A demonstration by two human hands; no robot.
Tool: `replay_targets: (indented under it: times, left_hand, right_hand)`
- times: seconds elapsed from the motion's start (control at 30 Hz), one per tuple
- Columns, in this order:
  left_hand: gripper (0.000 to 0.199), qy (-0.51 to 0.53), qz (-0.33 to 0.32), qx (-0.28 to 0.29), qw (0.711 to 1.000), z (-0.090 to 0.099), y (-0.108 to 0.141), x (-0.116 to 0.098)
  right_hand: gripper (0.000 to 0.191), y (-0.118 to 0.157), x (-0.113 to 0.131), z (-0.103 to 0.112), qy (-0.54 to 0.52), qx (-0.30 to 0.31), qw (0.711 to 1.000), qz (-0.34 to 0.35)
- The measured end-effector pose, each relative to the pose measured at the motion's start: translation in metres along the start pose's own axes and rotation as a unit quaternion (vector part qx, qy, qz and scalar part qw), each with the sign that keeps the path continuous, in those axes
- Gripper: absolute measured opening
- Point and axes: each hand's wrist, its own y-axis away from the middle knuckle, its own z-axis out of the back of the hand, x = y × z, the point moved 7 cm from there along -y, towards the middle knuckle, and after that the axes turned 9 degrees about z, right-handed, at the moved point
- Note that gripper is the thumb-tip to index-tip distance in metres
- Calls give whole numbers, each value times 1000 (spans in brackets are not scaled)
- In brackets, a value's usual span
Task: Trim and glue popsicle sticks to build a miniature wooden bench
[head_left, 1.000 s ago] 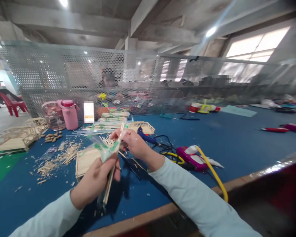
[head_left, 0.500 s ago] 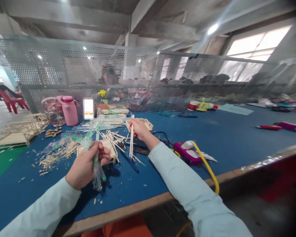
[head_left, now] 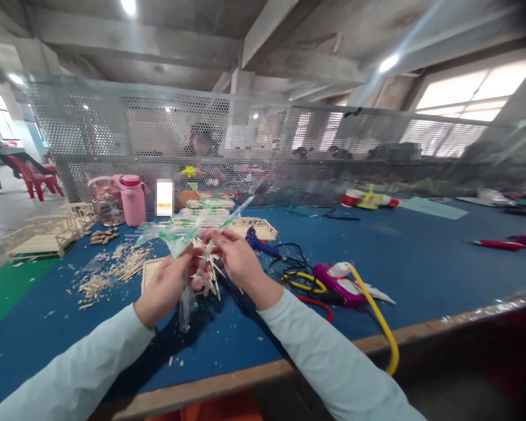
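My left hand point(head_left: 169, 283) is closed around crumpled clear plastic wrappers with green print point(head_left: 184, 313), held above the front of the table. Close beside it, my right hand point(head_left: 236, 254) pinches a narrow strip of the same plastic point(head_left: 239, 211), which sticks up to the right past the fingers. Blur hides whether anything is inside that strip. Beneath the hands, partly covered by them, lie loose wooden sticks point(head_left: 217, 283) and a small wooden frame piece point(head_left: 150, 272).
A blue glue gun point(head_left: 263, 244) lies right of my hands, near cables and a purple power strip point(head_left: 339, 286). Wood scraps point(head_left: 96, 285), peanuts point(head_left: 104, 235), a pink flask point(head_left: 132, 202) and wooden models point(head_left: 41, 234) are left. Bundled sticks point(head_left: 210, 207) lie behind. A perforated screen point(head_left: 166, 131) borders the back.
My right hand has let go of the wooden sticks and come left to the plastic in my left hand. The glue gun now shows. The view has shifted slightly.
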Motion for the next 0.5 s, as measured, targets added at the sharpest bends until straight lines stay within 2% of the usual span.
replay_targets:
  times: [0.07, 0.13, 0.2, 0.27, 0.33, 0.4, 0.43, 0.5]
  left_hand:
    - [30, 2, -56, -48, 997, 10, 3, -6]
    - [29, -69, -126, -74, 987, 15, 9, -15]
    - [28, -184, -207, -62, 959, 12, 19, -22]
    - [23, -283, -277, -26, 918, 3, 28, -23]
    - [20, -346, -331, -23, 878, -4, 35, -22]
    - [25, -400, -361, -60, 840, -6, 37, -23]
    - [29, -426, -369, -78, 823, -7, 38, -23]
    - [36, -472, -367, -76, 798, -11, 35, -24]
  right_hand:
    - [18, -5, -3, 17, -95, -74, 992, -25]
    - [16, -7, -8, 20, -109, -61, 990, -72]
    - [13, -2, -10, 12, -23, 12, 994, -106]
    - [8, 7, -7, -6, 85, 116, 986, -83]
    - [7, 20, 0, -28, 149, 226, 963, -20]
    - [10, 34, 2, -47, 178, 350, 919, 25]
    - [11, 39, 2, -52, 192, 388, 901, 39]
    - [9, 38, -1, -51, 228, 396, 888, 53]
